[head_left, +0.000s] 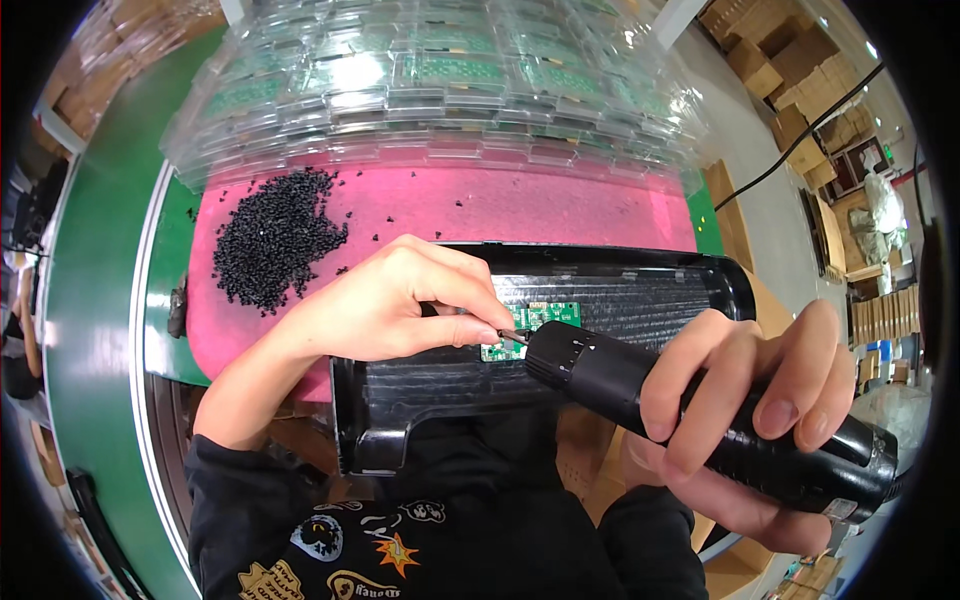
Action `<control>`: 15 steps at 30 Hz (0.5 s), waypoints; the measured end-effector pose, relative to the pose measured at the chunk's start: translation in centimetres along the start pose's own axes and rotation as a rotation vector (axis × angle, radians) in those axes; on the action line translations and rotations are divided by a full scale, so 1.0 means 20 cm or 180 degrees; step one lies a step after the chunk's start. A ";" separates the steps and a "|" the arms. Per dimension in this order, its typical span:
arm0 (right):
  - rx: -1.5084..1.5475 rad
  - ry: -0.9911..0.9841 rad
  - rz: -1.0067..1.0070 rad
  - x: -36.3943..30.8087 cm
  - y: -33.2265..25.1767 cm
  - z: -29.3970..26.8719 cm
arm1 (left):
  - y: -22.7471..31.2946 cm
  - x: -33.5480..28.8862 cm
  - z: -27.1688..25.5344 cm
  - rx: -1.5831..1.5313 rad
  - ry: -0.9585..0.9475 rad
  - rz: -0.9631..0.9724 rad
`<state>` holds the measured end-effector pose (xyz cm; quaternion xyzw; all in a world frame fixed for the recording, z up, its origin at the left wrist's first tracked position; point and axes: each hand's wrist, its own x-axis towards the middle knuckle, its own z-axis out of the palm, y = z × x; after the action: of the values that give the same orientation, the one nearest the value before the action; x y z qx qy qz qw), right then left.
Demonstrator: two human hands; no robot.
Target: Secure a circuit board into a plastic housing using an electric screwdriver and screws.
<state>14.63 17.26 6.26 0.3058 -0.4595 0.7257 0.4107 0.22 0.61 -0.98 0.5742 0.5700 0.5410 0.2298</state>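
Note:
My right hand (735, 385) is wrapped round a black electric screwdriver (610, 375), which slants up to the left. Its bit (512, 337) reaches the fingertips of my left hand (415, 305). There, thumb and forefinger pinch together at the bit's tip; whatever sits between them is too small to make out. Just beneath lies a small green circuit board (555, 313), partly covered by the fingers and the tool's nose. The board rests inside a long black plastic housing (420, 390) with raised walls, which lies across the mat's near edge and over my lap.
A heap of small black screws (275, 240) lies on the pink mat (520, 205) at the left, with several strays around it. Stacked clear plastic trays (440, 90) holding green boards stand behind. A black cable (790, 150) hangs at the right. The green bench (115, 250) extends left.

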 end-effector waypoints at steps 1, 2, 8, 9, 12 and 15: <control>0.0158 -0.0133 0.0014 0.00 0.01 -0.02 | 0.00 0.00 0.00 -0.0012 -0.0041 -0.0038; 0.0316 -0.0266 0.0029 0.01 0.02 -0.03 | 0.00 0.00 0.00 -0.0024 -0.0082 -0.0077; 0.0396 -0.0630 0.0415 0.04 -0.02 -0.08 | 0.04 0.01 0.01 -0.0107 -0.0237 -0.0429; 0.0400 -0.0626 0.0414 0.03 -0.01 -0.08 | 0.04 0.01 0.01 -0.0105 -0.0237 -0.0435; 0.0473 -0.0433 0.0125 -0.01 0.02 -0.08 | 0.04 0.01 0.01 -0.0142 -0.0303 -0.0387; 0.0504 -0.0474 0.0151 -0.02 0.02 -0.09 | 0.01 0.00 0.01 -0.0182 -0.0372 -0.0314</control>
<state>14.29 18.63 4.98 0.3794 -0.4371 0.7446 0.3326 0.40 0.57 -0.88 0.5693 0.5675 0.5106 0.3053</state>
